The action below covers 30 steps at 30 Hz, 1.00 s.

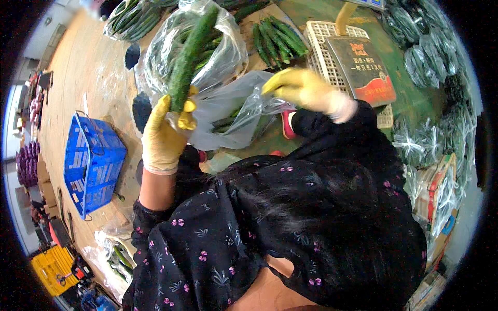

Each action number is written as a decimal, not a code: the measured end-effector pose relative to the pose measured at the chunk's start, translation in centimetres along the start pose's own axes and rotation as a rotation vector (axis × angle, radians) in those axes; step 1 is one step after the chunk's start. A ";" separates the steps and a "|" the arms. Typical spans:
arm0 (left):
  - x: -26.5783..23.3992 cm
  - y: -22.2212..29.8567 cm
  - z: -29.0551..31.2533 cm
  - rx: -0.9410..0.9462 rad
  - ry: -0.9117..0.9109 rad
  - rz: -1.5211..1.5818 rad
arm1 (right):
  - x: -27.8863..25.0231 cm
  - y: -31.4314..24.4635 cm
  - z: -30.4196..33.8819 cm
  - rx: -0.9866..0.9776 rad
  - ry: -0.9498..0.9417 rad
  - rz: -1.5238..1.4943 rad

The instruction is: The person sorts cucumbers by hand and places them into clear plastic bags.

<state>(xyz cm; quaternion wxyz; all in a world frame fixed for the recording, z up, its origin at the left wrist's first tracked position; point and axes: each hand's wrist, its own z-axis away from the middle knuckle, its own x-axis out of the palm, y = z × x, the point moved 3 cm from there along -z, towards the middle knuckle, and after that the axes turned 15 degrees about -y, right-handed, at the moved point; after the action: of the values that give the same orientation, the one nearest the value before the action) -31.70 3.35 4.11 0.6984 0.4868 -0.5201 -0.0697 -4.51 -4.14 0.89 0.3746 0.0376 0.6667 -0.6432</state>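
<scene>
My left hand (168, 124), in a yellow glove, is closed around the lower end of a long dark green cucumber (192, 57), which stands upright and slightly tilted. Beside it hangs a clear plastic bag (244, 122) with cucumbers showing inside. My right hand (303, 90), also gloved in yellow, is at the bag's right edge, its fingers stretched to the left and blurred; whether they touch the film is unclear. Behind the cucumber lies a larger clear bag (228, 46) of cucumbers. Several loose cucumbers (277, 41) lie side by side to its right.
A cream plastic crate (317, 39) stands at the right, with a dark and red printed carton (360, 70) on it. Bagged green vegetables (430, 57) line the far right. On the left are a blue basket (96, 160) and, farther back, a yellow crate (57, 272).
</scene>
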 end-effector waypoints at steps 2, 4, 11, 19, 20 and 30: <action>-0.1 -0.3 0.4 -0.020 0.038 -0.119 | 4.8 1.1 -5.6 -0.095 -0.176 0.049; 0.1 -0.5 0.9 -0.017 0.057 -0.118 | 9.7 5.5 -9.8 -0.106 -0.271 0.194; -1.4 0.9 5.6 0.014 0.179 -0.010 | 12.2 19.1 -6.5 0.559 -1.019 0.648; -4.5 2.9 2.8 0.128 0.228 -0.067 | 1.1 15.6 -3.6 0.457 -0.725 0.831; -4.6 3.4 2.4 0.133 0.211 -0.028 | -0.6 15.2 -3.3 0.499 -0.749 0.831; -2.6 0.6 2.5 0.022 0.061 -0.190 | -0.2 4.7 -1.3 0.423 -0.538 0.190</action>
<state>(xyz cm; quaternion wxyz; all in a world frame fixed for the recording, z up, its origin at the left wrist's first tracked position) -35.07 3.68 2.80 0.6986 0.5436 -0.4508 -0.1151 -2.48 -2.07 -2.99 0.5787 0.0054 0.3901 -0.7162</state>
